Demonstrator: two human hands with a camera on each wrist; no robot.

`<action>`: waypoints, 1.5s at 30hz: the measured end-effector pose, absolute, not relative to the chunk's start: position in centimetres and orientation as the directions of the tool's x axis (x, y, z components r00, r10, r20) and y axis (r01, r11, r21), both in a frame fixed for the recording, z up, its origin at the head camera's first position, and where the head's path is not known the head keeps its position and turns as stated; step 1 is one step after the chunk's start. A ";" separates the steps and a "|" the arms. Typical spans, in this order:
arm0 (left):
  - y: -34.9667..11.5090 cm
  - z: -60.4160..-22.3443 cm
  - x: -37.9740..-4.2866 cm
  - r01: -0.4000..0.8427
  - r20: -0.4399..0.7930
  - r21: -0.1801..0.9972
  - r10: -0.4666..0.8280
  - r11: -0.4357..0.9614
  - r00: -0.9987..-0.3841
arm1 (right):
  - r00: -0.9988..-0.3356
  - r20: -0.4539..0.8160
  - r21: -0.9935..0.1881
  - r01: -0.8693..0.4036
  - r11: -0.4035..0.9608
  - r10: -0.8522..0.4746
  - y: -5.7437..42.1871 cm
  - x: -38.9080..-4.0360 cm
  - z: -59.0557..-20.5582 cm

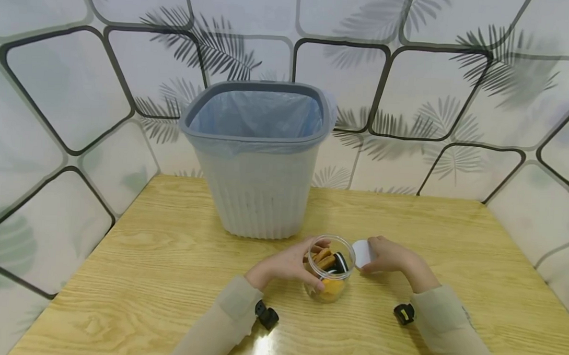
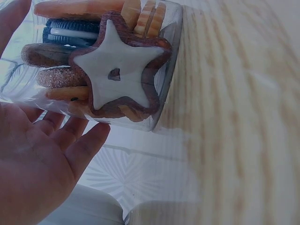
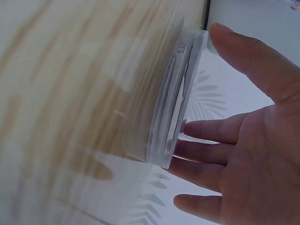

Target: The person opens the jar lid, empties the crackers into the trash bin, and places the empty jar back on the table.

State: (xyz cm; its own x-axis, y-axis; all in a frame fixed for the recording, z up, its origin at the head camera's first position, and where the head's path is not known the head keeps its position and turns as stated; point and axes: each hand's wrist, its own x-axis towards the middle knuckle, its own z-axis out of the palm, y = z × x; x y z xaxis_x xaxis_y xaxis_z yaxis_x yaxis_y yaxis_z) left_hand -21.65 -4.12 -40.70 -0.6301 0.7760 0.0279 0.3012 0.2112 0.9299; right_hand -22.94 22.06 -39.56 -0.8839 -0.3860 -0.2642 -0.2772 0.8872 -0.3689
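Observation:
A clear jar [image 1: 330, 283] of assorted cookies stands upright on the table, its mouth uncovered. Through its wall I see a star-shaped cookie with white icing [image 2: 122, 70], a black sandwich cookie [image 2: 70, 33] and several brown ones. My left hand [image 1: 293, 261] grips the jar from its left side, thumb in front and fingers behind. Just right of the jar, a round, whitish lid [image 1: 363, 255] lies flat on the table. My right hand [image 1: 392, 257] holds the lid by its rim from the right, with the thumb [image 3: 253, 56] and fingers [image 3: 211, 131] at opposite parts of the edge.
Behind the jar stands a tall white bin [image 1: 260, 192] with a grey rim and a plastic liner [image 1: 263, 114]. The wooden table [image 1: 158, 277] meets a leaf-patterned wall covering [image 1: 410, 93] at the back and sides. Small black devices hang at both wrists.

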 end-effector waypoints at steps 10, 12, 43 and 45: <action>-4.2 -40.7 -21.6 0.291 0.027 0.934 0.774 0.205 -0.633 | -0.904 -0.178 -0.319 -0.320 0.892 -0.388 22.0 -23.1 -39.4; -4.2 -40.7 -21.6 0.294 0.027 0.933 0.773 0.208 -0.633 | -0.910 -0.150 -0.325 -0.324 0.888 -0.387 22.3 -23.4 -39.3; -4.2 -40.8 -21.6 0.290 0.030 0.936 0.777 0.199 -0.629 | -0.956 0.042 -0.891 -0.168 0.422 -0.292 21.1 -26.4 -32.3; -4.2 -40.7 -21.6 0.293 0.031 0.935 0.777 0.200 -0.629 | -0.951 0.055 -0.901 -0.178 0.395 -0.303 20.9 -26.7 -31.9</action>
State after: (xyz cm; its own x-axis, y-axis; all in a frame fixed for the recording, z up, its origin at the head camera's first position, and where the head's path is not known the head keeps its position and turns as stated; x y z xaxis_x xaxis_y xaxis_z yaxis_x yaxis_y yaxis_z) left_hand -21.64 -4.20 -40.69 -0.6288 0.7770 0.0305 0.2925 0.1999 0.9351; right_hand -26.69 20.91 -31.89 -0.9514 -0.3030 0.0548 -0.1777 0.3950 -0.9014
